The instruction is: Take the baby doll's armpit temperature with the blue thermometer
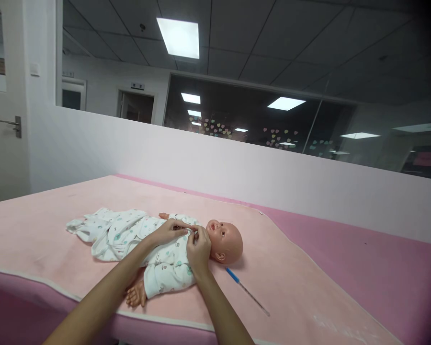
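Note:
A baby doll (225,239) lies on its back, its bald head to the right. It wears a white printed baby outfit (170,258) with long sleeves and loose legs stretched to the left. My left hand (169,232) reaches over the doll's chest, fingers bent and pinching the cloth near the neck. Against it, my right hand (198,245) is closed on the collar edge just below the chin. The fingertips of both hands meet there, and whatever fastening lies between them is hidden.
A thin clear stick with a blue end (232,275), like a thermometer, lies right of the doll. The pale pink mat (290,287) has a white-trimmed edge over a darker pink padded surface (330,244). Behind runs a white wall (237,167) with a window above.

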The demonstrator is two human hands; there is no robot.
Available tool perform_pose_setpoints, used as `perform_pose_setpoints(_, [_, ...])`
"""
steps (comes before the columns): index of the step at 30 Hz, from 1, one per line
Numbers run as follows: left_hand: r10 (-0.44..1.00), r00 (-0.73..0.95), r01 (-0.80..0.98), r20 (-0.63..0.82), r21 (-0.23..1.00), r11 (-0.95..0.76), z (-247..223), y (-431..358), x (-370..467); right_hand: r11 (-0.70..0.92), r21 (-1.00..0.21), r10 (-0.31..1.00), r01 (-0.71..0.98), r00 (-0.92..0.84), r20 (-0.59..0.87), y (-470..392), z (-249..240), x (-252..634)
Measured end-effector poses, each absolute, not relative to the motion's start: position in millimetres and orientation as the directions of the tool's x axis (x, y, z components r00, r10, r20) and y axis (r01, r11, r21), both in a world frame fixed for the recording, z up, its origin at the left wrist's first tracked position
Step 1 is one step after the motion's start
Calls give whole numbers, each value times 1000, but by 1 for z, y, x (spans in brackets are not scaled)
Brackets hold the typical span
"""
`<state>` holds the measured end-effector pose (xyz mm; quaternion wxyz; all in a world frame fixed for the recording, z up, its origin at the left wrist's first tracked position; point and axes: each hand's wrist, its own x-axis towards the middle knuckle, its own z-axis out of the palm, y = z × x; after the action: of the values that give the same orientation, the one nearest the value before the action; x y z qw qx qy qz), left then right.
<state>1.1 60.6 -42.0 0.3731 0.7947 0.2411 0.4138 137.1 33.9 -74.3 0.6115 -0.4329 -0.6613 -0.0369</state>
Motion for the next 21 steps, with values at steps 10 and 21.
perform_pose_setpoints(10, [719, 516, 92, 466, 804, -587, -44, 64, 0, 613, -496, 544, 614, 127, 829, 33, -72, 137])
perform_pose_setpoints(21, [742, 497, 45, 449, 841, -539, -49, 69, -2, 631, -485, 533, 605, 116, 838, 30, -72, 138])
